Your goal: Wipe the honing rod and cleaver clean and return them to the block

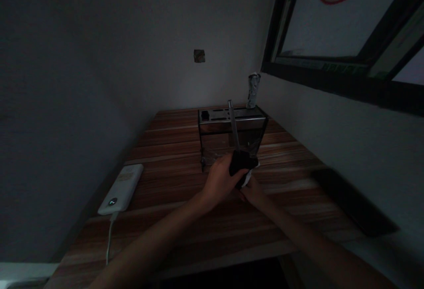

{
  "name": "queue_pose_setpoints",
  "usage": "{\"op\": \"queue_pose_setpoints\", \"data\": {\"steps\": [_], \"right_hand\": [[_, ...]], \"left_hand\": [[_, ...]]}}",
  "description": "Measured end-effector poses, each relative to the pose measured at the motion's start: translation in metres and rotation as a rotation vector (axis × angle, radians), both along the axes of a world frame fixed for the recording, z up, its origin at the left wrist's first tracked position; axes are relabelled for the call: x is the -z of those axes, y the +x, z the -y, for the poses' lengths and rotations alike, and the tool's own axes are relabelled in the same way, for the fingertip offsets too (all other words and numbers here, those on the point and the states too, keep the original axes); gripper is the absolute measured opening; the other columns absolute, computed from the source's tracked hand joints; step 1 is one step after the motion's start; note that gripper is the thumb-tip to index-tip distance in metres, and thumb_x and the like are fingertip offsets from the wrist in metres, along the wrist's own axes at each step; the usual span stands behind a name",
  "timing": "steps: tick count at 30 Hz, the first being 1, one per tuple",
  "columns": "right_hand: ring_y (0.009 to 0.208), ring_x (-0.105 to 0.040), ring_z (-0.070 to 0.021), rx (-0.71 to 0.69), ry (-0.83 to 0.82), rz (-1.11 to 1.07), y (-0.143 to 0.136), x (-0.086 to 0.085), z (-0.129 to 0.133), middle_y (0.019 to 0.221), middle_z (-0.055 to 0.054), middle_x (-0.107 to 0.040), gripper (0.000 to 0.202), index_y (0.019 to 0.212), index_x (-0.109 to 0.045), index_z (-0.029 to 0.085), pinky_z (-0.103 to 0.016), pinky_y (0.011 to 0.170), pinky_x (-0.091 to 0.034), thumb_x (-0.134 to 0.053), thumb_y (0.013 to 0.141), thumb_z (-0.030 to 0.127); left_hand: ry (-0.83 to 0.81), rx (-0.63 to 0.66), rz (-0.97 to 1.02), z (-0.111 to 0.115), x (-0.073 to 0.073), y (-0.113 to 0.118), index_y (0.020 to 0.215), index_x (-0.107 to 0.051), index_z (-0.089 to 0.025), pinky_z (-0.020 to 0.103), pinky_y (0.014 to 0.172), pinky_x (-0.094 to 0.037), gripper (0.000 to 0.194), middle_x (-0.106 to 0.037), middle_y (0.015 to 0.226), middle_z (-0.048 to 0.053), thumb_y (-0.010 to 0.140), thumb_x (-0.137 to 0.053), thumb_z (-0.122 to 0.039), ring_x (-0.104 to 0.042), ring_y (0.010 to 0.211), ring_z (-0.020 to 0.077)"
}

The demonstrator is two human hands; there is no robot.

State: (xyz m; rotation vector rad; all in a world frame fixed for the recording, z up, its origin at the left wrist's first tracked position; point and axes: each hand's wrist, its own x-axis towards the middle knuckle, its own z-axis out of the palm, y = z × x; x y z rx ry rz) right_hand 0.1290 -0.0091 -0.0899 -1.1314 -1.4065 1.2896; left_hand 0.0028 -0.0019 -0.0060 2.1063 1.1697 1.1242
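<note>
My left hand (220, 178) grips a black object (241, 163) from its left side, with the thumb across the front. A grey metal rod (233, 123) rises from the top of this object, leaning slightly left. Below and to the right, my right hand (251, 189) is closed at the lower end of the black object, where a bit of white material (247, 178) shows. Just behind my hands stands a clear-sided box (215, 141) with black edges and a slotted metal top. The scene is dim, and the black object's details are hard to make out.
A white power bank (122, 189) with a cable lies at the left on the striped wooden table (172, 183). Something wrapped in foil (253, 90) stands at the box's back right. A long dark object (354, 200) lies by the right wall, below a framed window (321, 70).
</note>
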Motion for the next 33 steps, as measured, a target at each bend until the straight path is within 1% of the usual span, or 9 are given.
{"op": "queue_pose_setpoints", "data": {"steps": [5,9,13,16,19,25,28,33], "right_hand": [[0.030,-0.034,-0.0054,-0.025,0.038,0.029,0.000,0.001,-0.001,0.036,0.009,-0.038,0.021,0.060,-0.043,0.019,-0.017,0.031,-0.024,-0.052,0.068,0.037],[0.031,-0.034,-0.0055,-0.038,0.038,0.021,0.000,0.001,-0.001,0.038,0.008,-0.039,0.023,0.060,-0.044,0.019,-0.017,0.032,-0.025,-0.052,0.069,0.038],[0.031,-0.033,-0.0055,-0.062,-0.007,0.032,-0.001,0.001,-0.001,0.041,0.008,-0.041,0.021,0.066,-0.047,0.018,-0.018,0.032,-0.024,-0.055,0.070,0.037],[0.032,-0.032,-0.0051,-0.082,-0.042,0.072,-0.002,-0.002,0.000,0.040,0.008,-0.039,0.027,0.064,-0.048,0.017,-0.018,0.032,-0.022,-0.056,0.072,0.041],[0.033,-0.032,-0.0050,-0.095,-0.045,0.110,-0.003,-0.007,0.002,0.040,0.007,-0.039,0.034,0.061,-0.048,0.017,-0.018,0.033,-0.022,-0.055,0.073,0.047],[0.034,-0.032,-0.0055,-0.125,-0.058,0.140,-0.005,-0.011,0.006,0.041,0.007,-0.038,0.039,0.059,-0.046,0.018,-0.019,0.033,-0.022,-0.057,0.070,0.053],[0.035,-0.031,-0.0050,-0.135,-0.036,0.200,-0.005,-0.013,0.007,0.040,0.007,-0.036,0.041,0.053,-0.044,0.018,-0.019,0.034,-0.021,-0.055,0.072,0.053],[0.039,-0.033,-0.0058,-0.143,-0.010,0.272,-0.005,-0.017,0.008,0.044,0.006,-0.037,0.039,0.054,-0.043,0.018,-0.020,0.036,-0.022,-0.055,0.072,0.051]], "left_hand": [[0.015,0.001,-0.036,-0.003,-0.003,-0.004,0.103,-0.056,-0.018,0.031,0.078,-0.047,0.030,-0.065,0.099,0.007,0.075,-0.062,-0.027,-0.061,0.090,0.0209],[0.018,-0.002,-0.025,-0.004,-0.012,-0.008,0.104,-0.057,-0.018,0.029,0.078,-0.047,0.031,-0.066,0.099,0.006,0.075,-0.062,-0.026,-0.061,0.090,0.0200],[0.032,-0.026,0.013,-0.003,-0.026,-0.014,0.101,-0.059,-0.018,0.027,0.074,-0.047,0.028,-0.067,0.095,0.004,0.074,-0.063,-0.027,-0.062,0.086,0.0183],[0.049,-0.061,0.046,-0.002,-0.036,-0.020,0.094,-0.061,-0.018,0.025,0.068,-0.047,0.024,-0.068,0.088,0.003,0.073,-0.064,-0.028,-0.063,0.078,0.0170],[0.061,-0.093,0.080,-0.001,-0.046,-0.025,0.093,-0.062,-0.018,0.024,0.066,-0.047,0.024,-0.068,0.086,0.002,0.071,-0.065,-0.027,-0.063,0.077,0.0168],[0.072,-0.196,0.160,0.001,-0.068,-0.036,0.086,-0.064,-0.016,0.022,0.059,-0.046,0.023,-0.068,0.077,0.000,0.069,-0.066,-0.031,-0.061,0.070,0.0157],[0.089,-0.226,0.242,0.003,-0.078,-0.044,0.086,-0.064,-0.016,0.021,0.059,-0.046,0.024,-0.068,0.077,0.000,0.067,-0.067,-0.030,-0.061,0.070,0.0148],[0.170,-0.263,0.366,0.005,-0.093,-0.059,0.088,-0.064,-0.016,0.021,0.064,-0.048,0.027,-0.068,0.081,0.000,0.066,-0.069,-0.030,-0.062,0.075,0.0148]]}}
